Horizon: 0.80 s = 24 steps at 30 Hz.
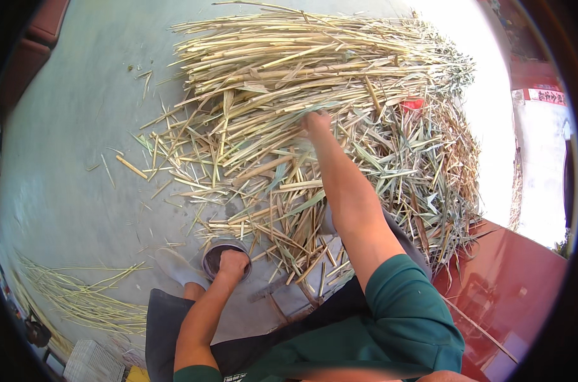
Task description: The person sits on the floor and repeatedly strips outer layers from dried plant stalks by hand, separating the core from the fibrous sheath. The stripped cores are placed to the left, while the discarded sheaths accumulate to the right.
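A large heap of dry reed stalks (257,67), straw-yellow with some grey-green leaves, lies in front of me. My right arm stretches far into it. My right hand (316,120) is closed among the stalks at the middle of the heap, its fingertips partly hidden by them. Low and nearer to me, my left hand (234,262) is bent into a fist over the mouth of a round, dark-rimmed container (207,262). What the left fingers hold, if anything, is hidden. Short broken pieces of reed lie just right of the container.
Loose leaves and broken stems (422,153) pile up at the right, with a red scrap (412,103) on top. Thin green-yellow stems (91,296) are spread at the lower left, near a white crate (93,361). A shiny red panel (505,286) stands at the right.
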Each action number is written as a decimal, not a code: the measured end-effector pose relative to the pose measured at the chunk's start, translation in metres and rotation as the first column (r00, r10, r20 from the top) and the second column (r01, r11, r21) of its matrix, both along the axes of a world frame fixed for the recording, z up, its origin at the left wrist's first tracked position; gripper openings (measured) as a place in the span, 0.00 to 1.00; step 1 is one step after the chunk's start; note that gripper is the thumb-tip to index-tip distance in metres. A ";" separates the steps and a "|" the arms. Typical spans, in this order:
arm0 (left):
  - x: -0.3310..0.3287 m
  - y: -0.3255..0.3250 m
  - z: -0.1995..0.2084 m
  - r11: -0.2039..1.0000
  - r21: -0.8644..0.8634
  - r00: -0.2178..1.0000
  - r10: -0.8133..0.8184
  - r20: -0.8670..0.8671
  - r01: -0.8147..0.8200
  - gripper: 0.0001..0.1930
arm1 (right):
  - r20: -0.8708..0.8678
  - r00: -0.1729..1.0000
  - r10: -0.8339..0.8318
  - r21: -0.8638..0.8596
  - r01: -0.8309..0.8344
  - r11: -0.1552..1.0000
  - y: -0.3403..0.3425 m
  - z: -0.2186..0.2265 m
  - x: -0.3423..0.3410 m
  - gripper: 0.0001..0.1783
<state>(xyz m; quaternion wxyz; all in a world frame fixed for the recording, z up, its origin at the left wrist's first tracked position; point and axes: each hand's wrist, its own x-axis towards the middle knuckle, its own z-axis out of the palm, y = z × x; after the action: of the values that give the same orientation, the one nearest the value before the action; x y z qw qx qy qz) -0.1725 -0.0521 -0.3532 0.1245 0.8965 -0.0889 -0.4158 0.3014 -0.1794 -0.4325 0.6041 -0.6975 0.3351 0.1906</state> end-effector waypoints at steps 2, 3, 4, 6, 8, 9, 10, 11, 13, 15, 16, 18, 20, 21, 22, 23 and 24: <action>0.002 0.000 0.005 0.999 0.014 0.999 0.030 0.030 -0.030 0.05 | 0.029 0.999 -0.018 0.137 0.014 0.990 -0.002 0.004 0.000 0.26; 0.001 -0.001 0.006 0.998 0.034 0.997 0.041 0.065 -0.043 0.05 | 0.053 0.997 -0.062 0.158 0.053 0.986 -0.003 0.005 0.000 0.25; 0.000 -0.002 0.007 0.999 0.032 0.997 0.041 0.061 -0.043 0.05 | 0.064 0.993 -0.103 0.192 0.090 0.977 -0.003 0.006 0.000 0.24; -0.003 -0.004 0.008 0.998 0.050 0.998 0.023 0.060 -0.026 0.04 | 0.041 0.998 -0.044 0.233 0.033 0.972 -0.005 0.006 0.000 0.20; -0.003 -0.006 0.012 0.998 0.066 0.992 0.002 0.123 -0.010 0.05 | 0.004 0.999 -0.052 0.280 0.049 0.959 -0.005 0.005 0.000 0.19; -0.002 -0.006 0.015 0.997 0.079 0.994 -0.021 0.108 0.013 0.05 | -0.015 0.998 -0.066 0.264 0.067 0.962 -0.004 0.004 0.000 0.18; 0.001 -0.007 0.019 0.997 0.073 0.995 -0.027 0.099 0.020 0.05 | 0.007 0.992 -0.126 0.290 0.119 0.950 -0.004 0.004 -0.001 0.16; 0.006 -0.007 0.024 0.997 0.069 0.998 -0.038 0.058 0.034 0.04 | 0.031 0.983 -0.180 0.320 0.161 0.934 -0.003 0.006 -0.002 0.14; 0.016 -0.005 0.038 0.997 0.067 0.998 -0.041 0.037 0.039 0.04 | 0.075 0.947 -0.311 0.328 0.271 0.905 0.001 0.012 -0.006 0.08; 0.030 0.000 0.055 0.997 0.075 0.995 -0.032 0.093 0.025 0.03 | 0.128 0.877 -0.462 0.288 0.413 0.864 0.006 0.026 -0.011 0.04; 0.038 0.004 0.064 0.999 0.052 0.993 0.006 0.116 -0.012 0.04 | 0.102 0.890 -0.445 0.311 0.396 0.864 0.007 0.035 -0.011 0.04; 0.053 0.014 0.082 0.996 0.025 0.979 0.083 0.189 -0.089 0.04 | 0.049 0.915 -0.400 0.365 0.356 0.860 0.006 0.058 -0.010 0.05; 0.068 0.028 0.103 0.989 0.019 0.930 0.134 0.342 -0.149 0.01 | -0.001 0.940 -0.340 0.426 0.308 0.851 0.001 0.085 -0.007 0.07; 0.077 0.035 0.115 0.987 0.047 0.890 0.120 0.441 -0.156 0.02 | -0.019 0.951 -0.309 0.458 0.283 0.843 -0.003 0.100 -0.003 0.09; 0.087 0.042 0.130 0.984 0.078 0.849 0.099 0.519 -0.163 0.04 | -0.036 0.961 -0.276 0.494 0.257 0.831 -0.008 0.116 0.001 0.10; 0.096 0.047 0.147 0.981 0.071 0.802 0.107 0.588 -0.183 0.06 | 0.005 0.987 -0.159 0.632 0.121 0.766 -0.015 0.134 0.006 0.09; 0.104 0.052 0.167 0.977 0.068 0.762 0.112 0.638 -0.200 0.07 | 0.034 0.997 -0.073 0.722 0.026 0.692 -0.020 0.152 0.010 0.08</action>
<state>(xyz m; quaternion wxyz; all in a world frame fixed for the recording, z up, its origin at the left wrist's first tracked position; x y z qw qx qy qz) -0.0690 -0.0001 -0.1865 0.0624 0.9942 -0.0230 -0.0847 0.3110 -0.1992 -0.2802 0.8437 -0.4013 0.2340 0.2692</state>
